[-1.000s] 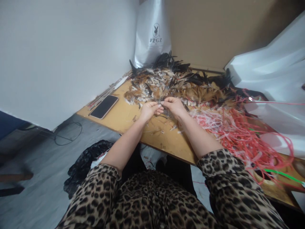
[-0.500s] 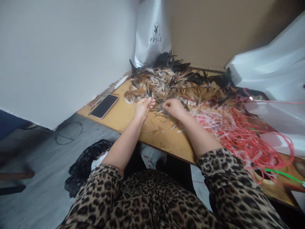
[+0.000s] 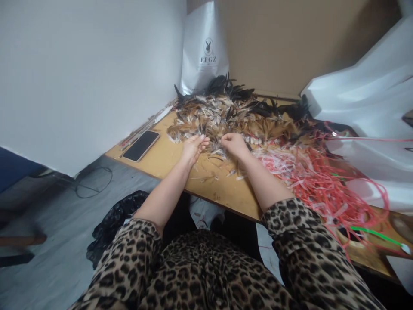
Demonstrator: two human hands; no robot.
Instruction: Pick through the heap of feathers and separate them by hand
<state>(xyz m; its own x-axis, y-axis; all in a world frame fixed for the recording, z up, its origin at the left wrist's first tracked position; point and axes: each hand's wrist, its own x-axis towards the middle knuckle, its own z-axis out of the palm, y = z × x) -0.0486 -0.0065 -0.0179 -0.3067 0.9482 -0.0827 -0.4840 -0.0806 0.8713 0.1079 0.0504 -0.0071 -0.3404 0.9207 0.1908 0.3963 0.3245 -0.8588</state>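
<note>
At the front edge of a heap of brown, black and whitish feathers [image 3: 222, 105], both hands work close together above the wooden table [image 3: 222, 196]. My left hand [image 3: 194, 148] has thumb and fingertips pressed together. Just to its right my right hand [image 3: 235, 145] is closed in a pinch, with a small gap between the two. Whatever lies between the fingertips is too small to make out against the feathers behind. Loose feather bits are scattered on the tabletop below the hands.
A phone [image 3: 141, 146] lies at the table's left. Right of the feathers is a tangle of red and white plastic strips [image 3: 318, 181], with a green strip [image 3: 376, 234]. A silver-white bag [image 3: 204, 47] stands behind; white sheeting [image 3: 364, 94] hangs at right. A black plastic bag [image 3: 112, 230] is on the floor.
The view has shifted slightly. Both hands stay at nearly the same place, still pinched, with the right hand only slightly moved. Feathers and phone lie as before.
</note>
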